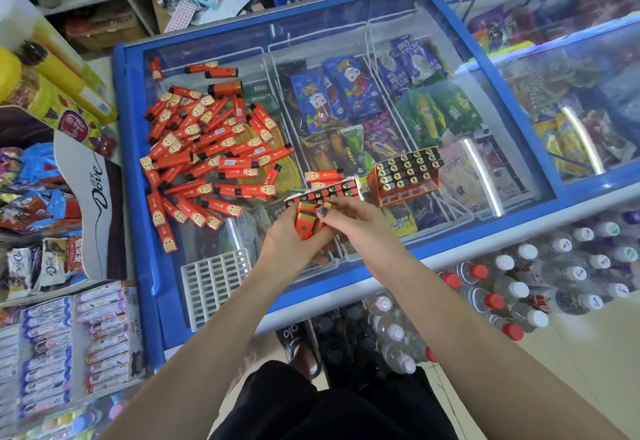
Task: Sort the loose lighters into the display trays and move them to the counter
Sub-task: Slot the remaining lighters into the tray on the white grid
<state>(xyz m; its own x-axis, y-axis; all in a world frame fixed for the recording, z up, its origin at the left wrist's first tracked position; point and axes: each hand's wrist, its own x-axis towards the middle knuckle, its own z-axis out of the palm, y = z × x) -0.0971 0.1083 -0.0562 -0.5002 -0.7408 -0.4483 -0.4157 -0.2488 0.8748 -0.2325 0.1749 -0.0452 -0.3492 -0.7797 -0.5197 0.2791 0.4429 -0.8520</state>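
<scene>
Head view — left hand (294, 242) clamps spare lighters (306, 223) as stock, right hand (349, 218) pinches one to slot into the display tray (322, 194).

Red lighters (207, 149) piled loose; filled tray (407, 175) tilted nr another tray (325, 192).

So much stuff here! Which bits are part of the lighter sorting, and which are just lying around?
Part of the job:
loose lighters
tray being filled
full tray
empty white grid
left hand
right hand

Just lying about:
ice creams
water bottles
Dove display
</scene>
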